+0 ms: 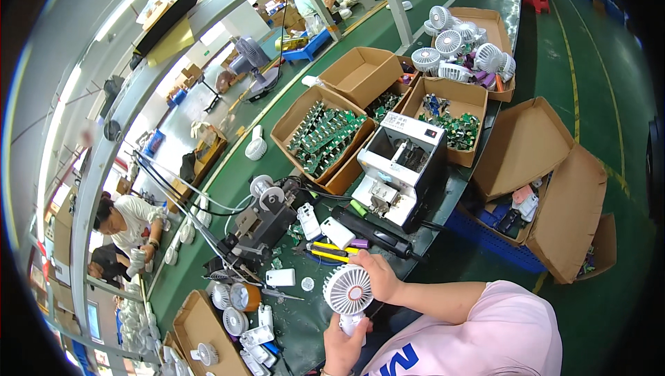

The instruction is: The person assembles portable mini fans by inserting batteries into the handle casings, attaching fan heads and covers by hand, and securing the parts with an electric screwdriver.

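Note:
A white handheld fan (344, 289) with a round slatted grille is held between my two hands, grille facing up. My left hand (341, 345) is closed around its short handle. At the upper right edge of the fan head, my right hand (377, 276) grips the rim with bent fingers. Just beyond the fan lie yellow-handled pliers (328, 251) and white fan handle shells (337, 233). A small white round part (307, 283) rests to the left, beside a white rectangular shell (280, 278).
A white box-shaped machine (402, 165) stands ahead, with a black cylindrical tool (370, 232) before it. Cartons hold green circuit boards (325, 137) and assembled fans (450, 42). A soldering station with a wire spool (267, 190) stands left. Another person (128, 227) works across the bench.

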The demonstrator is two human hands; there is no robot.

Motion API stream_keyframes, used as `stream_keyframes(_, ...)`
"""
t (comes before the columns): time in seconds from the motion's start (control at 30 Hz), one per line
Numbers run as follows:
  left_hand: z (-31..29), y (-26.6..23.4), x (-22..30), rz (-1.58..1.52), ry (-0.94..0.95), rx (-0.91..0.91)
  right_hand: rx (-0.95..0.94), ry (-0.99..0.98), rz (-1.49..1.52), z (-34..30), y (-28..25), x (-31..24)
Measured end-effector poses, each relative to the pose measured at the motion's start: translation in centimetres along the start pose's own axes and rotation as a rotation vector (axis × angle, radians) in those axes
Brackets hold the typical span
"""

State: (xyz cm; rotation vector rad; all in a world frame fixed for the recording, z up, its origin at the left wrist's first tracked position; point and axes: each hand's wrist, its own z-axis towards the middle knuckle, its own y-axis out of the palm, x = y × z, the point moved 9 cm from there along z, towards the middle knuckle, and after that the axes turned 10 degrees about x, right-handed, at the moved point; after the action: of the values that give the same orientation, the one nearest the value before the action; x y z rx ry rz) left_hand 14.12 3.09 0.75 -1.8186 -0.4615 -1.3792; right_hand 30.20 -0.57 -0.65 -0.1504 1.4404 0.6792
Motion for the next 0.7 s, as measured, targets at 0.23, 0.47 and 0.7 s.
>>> stream_keyframes(0.23, 0.1, 0.2, -2.0, -0.087, -0.070, 0.042, -0.147, 0.040, -0.049, 0.3, 1.1, 1.7)
stream_keyframes(0.47, 0.1, 0.4, -3.1, -0.171, -0.146, -0.034, -0.411, 0.087, 0.091, -0.2, 2.3, 2.1)
stream_keyframes(0.7, 0.2, 0.8, -3.4, -0.062, -0.090, -0.152, -0.388, 0.022, 0.050, -0.7, 1.5, 1.1)
